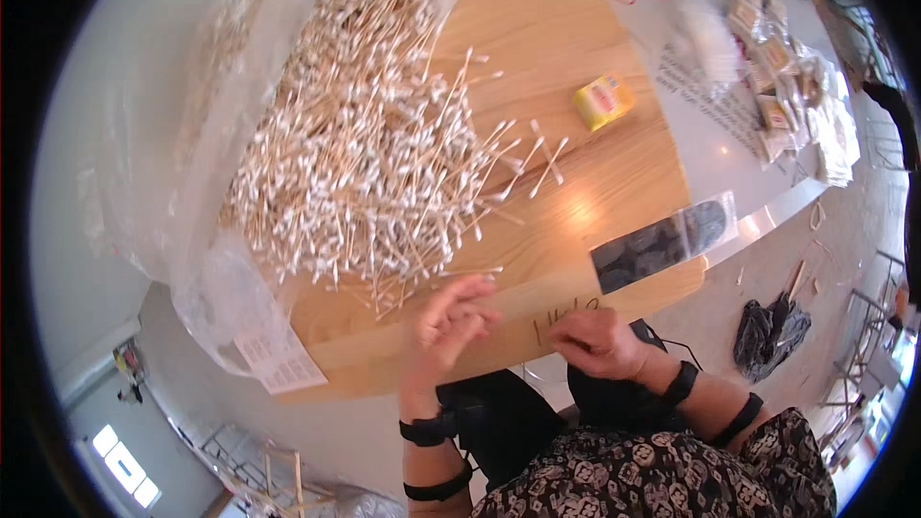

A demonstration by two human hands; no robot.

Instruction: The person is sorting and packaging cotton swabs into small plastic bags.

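Just off the near edge of a large heap of cotton swabs [365, 153] is my left hand [453, 321]. Its fingers are loosely bent and apart, with nothing visible between them. My right hand [602, 343] hovers by the front edge of the wooden table [537, 14], near some handwritten marks. Its fingers are curled and pressed together, and whatever they may hold is hidden. The swabs have pale wooden sticks and white tips. A few lie loose at the heap's right side.
A clear plastic bag [206, 173] surrounds the heap's left and far sides. A small yellow box [604, 102] stands to the right. Nearer lies a flat clear-and-dark plastic pouch [662, 242]. Several packed bundles [782, 67] fill the far right. A black bag [770, 334] rests on the floor.
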